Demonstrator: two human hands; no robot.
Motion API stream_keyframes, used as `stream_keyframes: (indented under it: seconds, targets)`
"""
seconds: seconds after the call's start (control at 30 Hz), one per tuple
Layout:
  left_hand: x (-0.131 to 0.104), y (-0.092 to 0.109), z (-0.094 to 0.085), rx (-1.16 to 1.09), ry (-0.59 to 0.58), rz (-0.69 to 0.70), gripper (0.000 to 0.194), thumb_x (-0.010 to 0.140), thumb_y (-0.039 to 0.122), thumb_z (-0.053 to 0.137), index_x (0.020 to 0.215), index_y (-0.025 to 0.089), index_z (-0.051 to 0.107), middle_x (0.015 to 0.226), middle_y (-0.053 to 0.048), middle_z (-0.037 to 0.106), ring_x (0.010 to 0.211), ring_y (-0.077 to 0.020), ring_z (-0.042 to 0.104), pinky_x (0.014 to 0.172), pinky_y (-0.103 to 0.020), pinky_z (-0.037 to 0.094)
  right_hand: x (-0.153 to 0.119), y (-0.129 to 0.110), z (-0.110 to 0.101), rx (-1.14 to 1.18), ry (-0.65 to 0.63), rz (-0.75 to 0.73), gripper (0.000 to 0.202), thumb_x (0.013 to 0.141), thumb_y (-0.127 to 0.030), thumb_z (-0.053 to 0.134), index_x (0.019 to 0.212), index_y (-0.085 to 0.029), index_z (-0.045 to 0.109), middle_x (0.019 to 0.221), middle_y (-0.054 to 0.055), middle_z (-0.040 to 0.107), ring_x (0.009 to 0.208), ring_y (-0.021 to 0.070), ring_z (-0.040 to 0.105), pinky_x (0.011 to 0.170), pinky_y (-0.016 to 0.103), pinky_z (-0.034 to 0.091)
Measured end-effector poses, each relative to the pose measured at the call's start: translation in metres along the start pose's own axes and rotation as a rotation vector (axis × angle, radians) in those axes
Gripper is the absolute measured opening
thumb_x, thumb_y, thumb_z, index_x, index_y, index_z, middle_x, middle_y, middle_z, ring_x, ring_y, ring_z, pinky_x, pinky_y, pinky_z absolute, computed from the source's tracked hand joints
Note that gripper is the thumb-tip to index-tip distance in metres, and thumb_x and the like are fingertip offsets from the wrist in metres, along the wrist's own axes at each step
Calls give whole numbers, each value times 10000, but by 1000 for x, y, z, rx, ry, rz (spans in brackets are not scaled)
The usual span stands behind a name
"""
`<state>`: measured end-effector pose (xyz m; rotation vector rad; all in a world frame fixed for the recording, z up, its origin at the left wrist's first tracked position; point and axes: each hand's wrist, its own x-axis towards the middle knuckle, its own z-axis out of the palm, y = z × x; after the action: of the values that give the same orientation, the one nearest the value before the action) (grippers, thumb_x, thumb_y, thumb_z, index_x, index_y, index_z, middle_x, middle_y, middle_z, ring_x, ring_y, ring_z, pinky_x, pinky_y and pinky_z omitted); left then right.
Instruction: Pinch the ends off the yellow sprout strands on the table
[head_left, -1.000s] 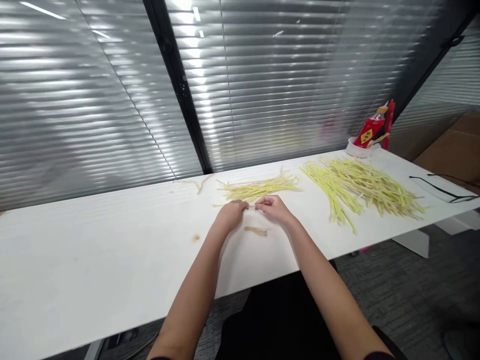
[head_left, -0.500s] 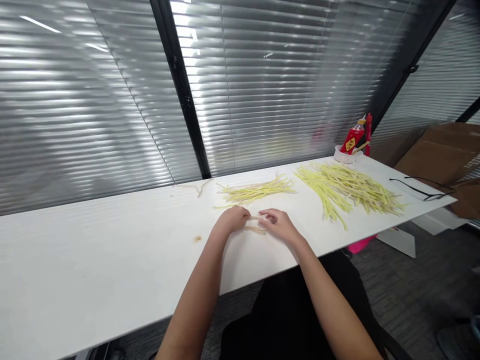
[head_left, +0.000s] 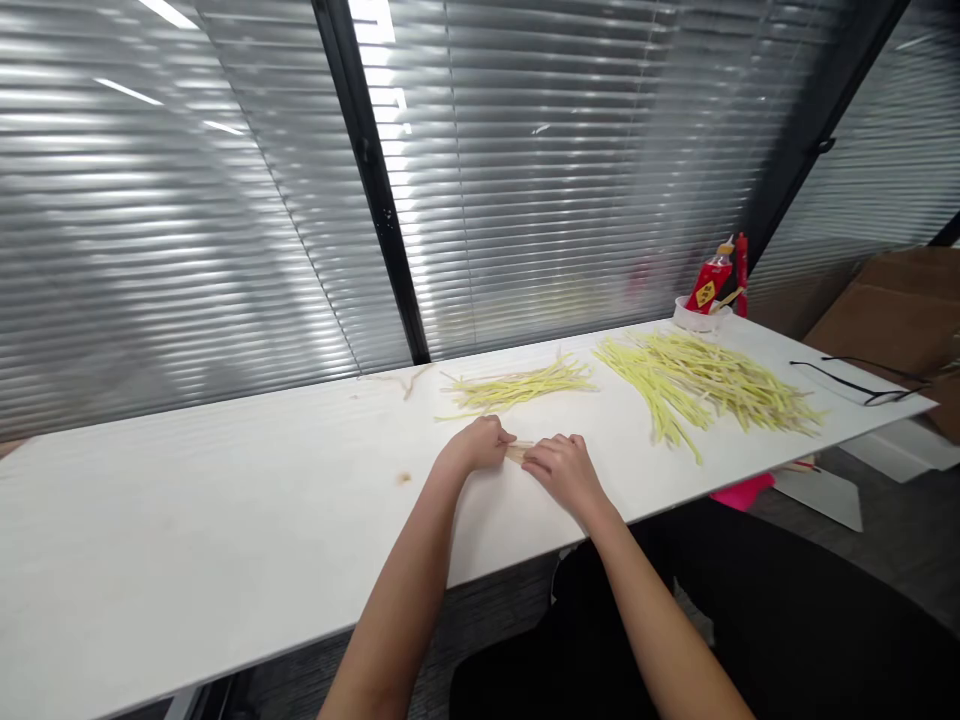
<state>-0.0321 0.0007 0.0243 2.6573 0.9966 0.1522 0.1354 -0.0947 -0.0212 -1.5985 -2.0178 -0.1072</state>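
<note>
Near the front of the white table point(head_left: 262, 500), my left hand point(head_left: 484, 443) is closed on the left end of some pale tan, flat strips point(head_left: 517, 452). My right hand point(head_left: 564, 471) has its fingers closed over the right end of the same strips. Only a short stretch of them shows between the two hands; the ends are hidden under my fingers. Just beyond my hands lies a small bundle of thin yellow strips point(head_left: 525, 385). To the right spreads a larger heap of yellow strips point(head_left: 720, 380).
At the far right corner, a red bottle point(head_left: 709, 283) and a red tube point(head_left: 742, 272) stand by a small white tub point(head_left: 694, 318). Black-framed glasses point(head_left: 862, 380) lie at the right edge. A loose brownish strip point(head_left: 411, 382) rests near the window blinds point(head_left: 562, 180). Cardboard point(head_left: 892, 310) stands beyond.
My right hand's fingers, apart before, have closed on the tan strips. The strips, spread with a gap between them, are now drawn together between my hands. The view has shifted slightly.
</note>
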Motion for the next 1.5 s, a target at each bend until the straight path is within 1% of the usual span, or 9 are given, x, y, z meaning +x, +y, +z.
stream_keyframes:
  seconds: [0.17, 0.33, 0.47, 0.6, 0.8, 1.0, 1.27, 1.43, 1.5]
  targets:
    - [0, 3, 5, 73, -16, 36, 338, 822, 181, 406, 953, 207, 717, 902, -99, 619, 870, -203, 580, 813, -297, 441, 6, -2, -5, -60, 41, 6, 121, 844, -305, 588, 904, -209, 628, 897, 46, 627, 811, 166, 537, 730, 300, 280]
    - [2, 3, 12, 146, -59, 6, 272, 831, 201, 440, 853, 190, 711, 877, -92, 599, 794, -183, 587, 736, -272, 446, 8, 1, 2, -109, 50, -46, 233, 853, -313, 583, 1083, -305, 620, 1095, 50, 597, 904, 194, 519, 760, 320, 294]
    - [0, 9, 10, 138, -50, 8, 290, 857, 268, 441, 917, 181, 711, 878, -103, 613, 782, -192, 593, 706, -277, 443, 4, 5, 9, -130, 38, -53, 203, 891, -317, 528, 1049, -277, 649, 1065, 53, 643, 958, 215, 509, 781, 341, 303]
    - [1, 19, 8, 119, -57, -46, 220, 794, 291, 544, 814, 161, 720, 863, -104, 632, 781, -199, 597, 673, -267, 436, 3, 4, 8, -154, 29, -65, 184, 886, -301, 541, 1029, -264, 652, 987, 59, 658, 908, 210, 513, 773, 349, 299]
    - [4, 29, 12, 129, -6, -115, 217, 785, 184, 503, 731, 136, 707, 788, -121, 644, 735, -208, 604, 629, -278, 432, 8, -1, 13, -190, 46, -59, 171, 897, -225, 513, 831, -212, 670, 769, 58, 603, 746, 186, 500, 695, 326, 292]
    - [5, 37, 17, 157, 12, -180, 217, 723, 86, 487, 720, 137, 697, 764, -133, 647, 717, -221, 604, 598, -292, 430, 11, 0, 19, -42, 36, 14, 237, 883, -188, 525, 695, -197, 670, 656, 39, 543, 642, 164, 484, 616, 299, 292]
    - [4, 34, 13, 26, 13, 18, 178, 776, 133, 525, 753, 173, 696, 800, -77, 661, 765, -188, 594, 693, -273, 442, 1, 12, 19, 27, 88, -98, 247, 881, -110, 470, 700, -176, 624, 675, 51, 533, 688, 187, 481, 674, 314, 350]
    - [-2, 40, 8, -6, 17, 42, 198, 845, 181, 502, 761, 167, 681, 808, -59, 655, 773, -154, 592, 715, -234, 428, 1, 9, 14, 102, 152, -105, 265, 914, -178, 433, 729, -190, 622, 692, 55, 552, 708, 186, 498, 721, 330, 376]
    - [-10, 35, 6, 67, 24, 27, 210, 861, 187, 477, 770, 163, 665, 817, -62, 653, 799, -161, 595, 732, -239, 427, 2, 8, 14, 194, 161, -66, 179, 910, -238, 464, 867, -188, 630, 767, 60, 598, 759, 190, 532, 759, 336, 393]
